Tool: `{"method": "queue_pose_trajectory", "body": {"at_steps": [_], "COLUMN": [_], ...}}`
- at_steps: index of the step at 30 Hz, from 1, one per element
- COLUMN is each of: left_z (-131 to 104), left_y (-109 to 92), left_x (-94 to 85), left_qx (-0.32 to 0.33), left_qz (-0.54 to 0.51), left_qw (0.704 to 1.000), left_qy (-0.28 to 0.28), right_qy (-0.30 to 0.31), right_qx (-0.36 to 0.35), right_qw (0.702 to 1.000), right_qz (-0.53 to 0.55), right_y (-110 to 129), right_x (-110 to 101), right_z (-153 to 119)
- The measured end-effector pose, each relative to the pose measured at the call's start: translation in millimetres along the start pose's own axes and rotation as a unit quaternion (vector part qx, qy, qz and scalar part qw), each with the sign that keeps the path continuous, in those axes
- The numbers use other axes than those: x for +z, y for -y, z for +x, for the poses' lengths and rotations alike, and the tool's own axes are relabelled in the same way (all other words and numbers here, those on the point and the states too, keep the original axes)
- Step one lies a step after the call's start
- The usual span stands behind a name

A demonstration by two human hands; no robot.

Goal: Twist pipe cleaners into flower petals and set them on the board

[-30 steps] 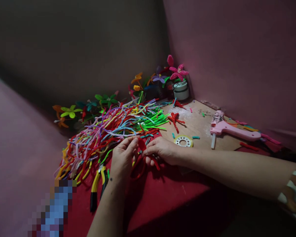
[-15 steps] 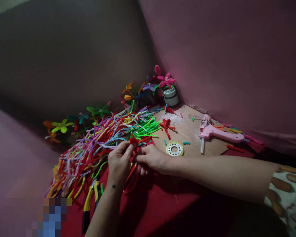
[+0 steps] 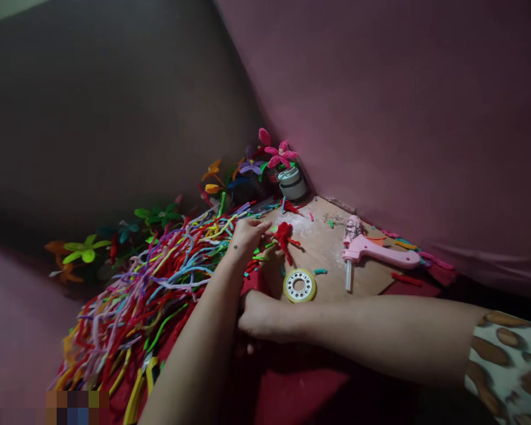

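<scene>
My left hand (image 3: 248, 237) is stretched over the right end of the pipe-cleaner pile, its fingers extended and slightly apart, with nothing seen between them. Just right of its fingertips, a small heap of red fuzzy pieces (image 3: 285, 237) lies on the brown board (image 3: 327, 239). Nearer to me, my right hand (image 3: 263, 317) is closed above the red cloth (image 3: 296, 386), its fingers curled under; what it holds is hidden. A yellow-rimmed tape roll (image 3: 300, 285) lies just beyond the right wrist.
Many coloured pipe cleaners (image 3: 146, 283) spread at left, with yellow-handled pliers (image 3: 135, 395) before them. Fuzzy flowers (image 3: 85, 249) stand along the wall. A pink glue gun (image 3: 380, 252) rests on the board's right, and a grey jar (image 3: 292, 184) stands in the corner.
My left hand has moved forward from my right hand to the red heap, which looks fuller. The red scissor handles under my hands are out of sight. The view has shifted.
</scene>
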State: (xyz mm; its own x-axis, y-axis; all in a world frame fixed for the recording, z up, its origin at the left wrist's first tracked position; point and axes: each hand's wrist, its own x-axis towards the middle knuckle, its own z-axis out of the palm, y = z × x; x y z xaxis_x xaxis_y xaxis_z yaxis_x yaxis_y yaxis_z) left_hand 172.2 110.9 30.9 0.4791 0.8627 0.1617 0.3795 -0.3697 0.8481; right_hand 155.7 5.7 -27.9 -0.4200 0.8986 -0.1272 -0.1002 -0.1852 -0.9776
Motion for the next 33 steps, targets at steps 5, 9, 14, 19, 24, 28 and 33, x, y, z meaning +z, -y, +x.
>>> {"method": "queue_pose_trajectory", "body": {"at_steps": [5, 9, 14, 19, 24, 28, 33], "left_z": [-13.4, -50.3, -94.5, -120.4, -132.3, -135.0, -132.5], "left_y": [-1.1, -6.1, 15.5, 58.7, 71.3, 65.5, 68.9], "left_x": [-22.8, -63.2, -105.9, -131.7, -138.4, -126.1, -111.6], "left_qx": [-0.046, -0.049, -0.064, -0.063, -0.105, -0.047, -0.024], "left_qz": [-0.027, 0.002, 0.045, 0.053, 0.106, 0.246, 0.291], "left_qw": [0.998, 0.995, 0.981, 0.958, 0.981, 0.968, 0.953], "left_qy": [-0.023, -0.089, -0.175, -0.274, -0.121, -0.025, -0.085], "right_qy": [-0.001, -0.012, -0.015, -0.020, -0.013, -0.014, -0.001], "right_qx": [-0.008, -0.031, -0.078, -0.100, -0.103, -0.102, -0.101], "right_qw": [1.000, 0.997, 0.985, 0.967, 0.961, 0.956, 0.956], "right_qz": [-0.021, -0.073, -0.154, -0.233, -0.255, -0.273, -0.276], "right_y": [4.2, 2.9, -2.0, -0.7, 2.0, 2.1, 0.2], "right_x": [-4.5, -1.7, 3.1, 5.4, 6.4, 8.3, 9.5], "right_z": [-0.3, -5.0, -8.3, -12.4, -15.8, -17.5, -19.7]}}
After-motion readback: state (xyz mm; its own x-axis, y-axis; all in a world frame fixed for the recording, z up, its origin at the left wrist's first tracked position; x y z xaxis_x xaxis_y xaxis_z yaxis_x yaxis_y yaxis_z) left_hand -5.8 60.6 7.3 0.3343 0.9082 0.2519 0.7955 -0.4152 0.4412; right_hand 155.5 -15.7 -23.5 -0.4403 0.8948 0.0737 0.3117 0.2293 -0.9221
